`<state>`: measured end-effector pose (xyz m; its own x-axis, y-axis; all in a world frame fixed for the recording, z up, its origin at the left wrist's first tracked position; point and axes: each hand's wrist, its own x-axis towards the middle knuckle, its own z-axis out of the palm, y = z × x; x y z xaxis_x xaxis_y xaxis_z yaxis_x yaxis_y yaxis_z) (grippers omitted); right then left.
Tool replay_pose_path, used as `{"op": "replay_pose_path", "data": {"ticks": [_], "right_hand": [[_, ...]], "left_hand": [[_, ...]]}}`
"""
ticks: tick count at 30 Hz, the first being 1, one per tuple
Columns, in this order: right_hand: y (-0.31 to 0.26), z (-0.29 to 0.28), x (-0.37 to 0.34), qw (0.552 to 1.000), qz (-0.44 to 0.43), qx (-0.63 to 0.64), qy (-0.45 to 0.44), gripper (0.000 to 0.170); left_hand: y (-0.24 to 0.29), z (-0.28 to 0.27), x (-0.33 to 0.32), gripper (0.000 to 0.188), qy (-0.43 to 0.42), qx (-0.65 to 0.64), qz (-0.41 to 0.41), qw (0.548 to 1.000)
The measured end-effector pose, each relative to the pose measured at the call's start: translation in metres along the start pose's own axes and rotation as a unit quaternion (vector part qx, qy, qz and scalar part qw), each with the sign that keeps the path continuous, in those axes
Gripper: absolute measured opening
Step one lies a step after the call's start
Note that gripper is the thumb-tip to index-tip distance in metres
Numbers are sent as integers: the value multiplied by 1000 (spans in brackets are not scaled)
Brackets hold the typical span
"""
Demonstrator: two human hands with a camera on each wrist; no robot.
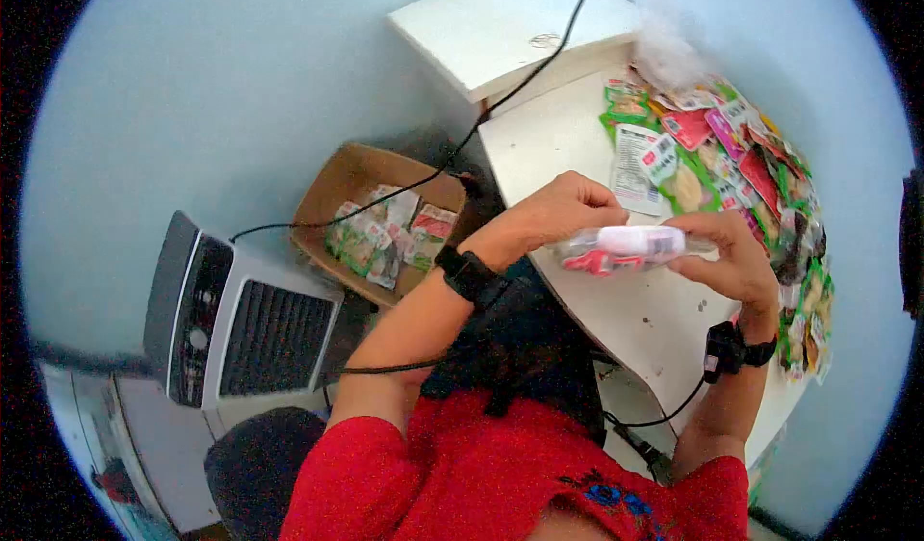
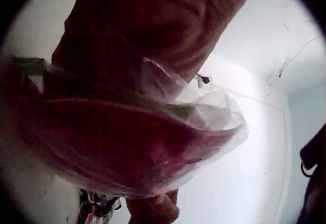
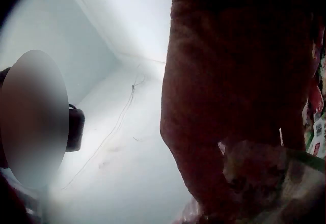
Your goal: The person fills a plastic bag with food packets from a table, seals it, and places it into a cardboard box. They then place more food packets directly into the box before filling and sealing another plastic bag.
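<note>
Above the white table's near edge, both hands have hold of a clear plastic packet (image 1: 640,244) with red and white parts and a barcode. My left hand (image 1: 568,212) pinches its left end, fingers bent inward. On the other end, the thumb and fingers of my right hand (image 1: 733,257) grip it from both sides. Seen close in the left wrist view, the packet (image 2: 127,142) shows dark red under loose, crinkled clear film. The right wrist view has the right hand (image 3: 239,91) dark in shadow, with the packet (image 3: 265,178) partly hidden below it.
Many colourful snack packets (image 1: 688,180) are heaped along the far right of the white table (image 1: 549,156). A cardboard box (image 1: 318,190) with several packets stands at the left, beside a grey and white air cooler (image 1: 279,339). A black cable (image 1: 481,117) crosses the view.
</note>
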<state>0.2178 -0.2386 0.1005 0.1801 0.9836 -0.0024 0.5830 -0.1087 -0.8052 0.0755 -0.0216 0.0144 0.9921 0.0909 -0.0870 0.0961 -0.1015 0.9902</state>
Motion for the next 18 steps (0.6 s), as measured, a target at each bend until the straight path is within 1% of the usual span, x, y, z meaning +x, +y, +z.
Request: {"op": "replay_pose_path", "data": {"ticks": [2,3,4,7,8,9,10,11,12,13,14,15,16,17,18], "right_hand": [[11,-3,4,1000,2,7,27,32],[20,-3,5,999,3,9,41,31],[29,2,5,993,37,78,75,26],[35,10,15,977,31,153,145,22],[37,14,18,975,41,158,150,20],[40,19,21,973,50,162,156,19],[42,22,24,971,60,167,163,18],[43,25,27,968,70,171,170,17],[39,32,31,964,52,206,161,14],[36,36,34,958,65,231,160,13],[35,40,35,950,78,256,158,12],[34,45,37,942,91,281,158,11],[33,51,38,924,104,332,159,12],[30,59,41,920,106,340,165,13],[24,68,45,915,109,348,171,14]], "left_hand": [[7,-3,-6,39,37,-60,-94,993],[5,-3,-12,47,51,-177,-90,979],[2,-3,-19,56,61,-293,-85,950],[-6,0,-35,54,31,-323,-22,945],[-11,0,-40,50,27,-195,9,980],[-10,1,-46,46,23,-62,39,997],[-4,5,-57,40,-17,-68,39,997],[-7,9,-62,44,4,-66,46,997],[-9,13,-67,47,25,-66,51,996],[-9,15,-71,51,47,-65,56,995],[-10,13,-80,55,36,-88,26,995],[-13,13,-88,58,44,-162,28,985],[-19,16,-97,61,50,-234,29,971],[-25,18,-105,64,56,-305,31,950],[-34,18,-113,69,29,-367,63,928]]}}
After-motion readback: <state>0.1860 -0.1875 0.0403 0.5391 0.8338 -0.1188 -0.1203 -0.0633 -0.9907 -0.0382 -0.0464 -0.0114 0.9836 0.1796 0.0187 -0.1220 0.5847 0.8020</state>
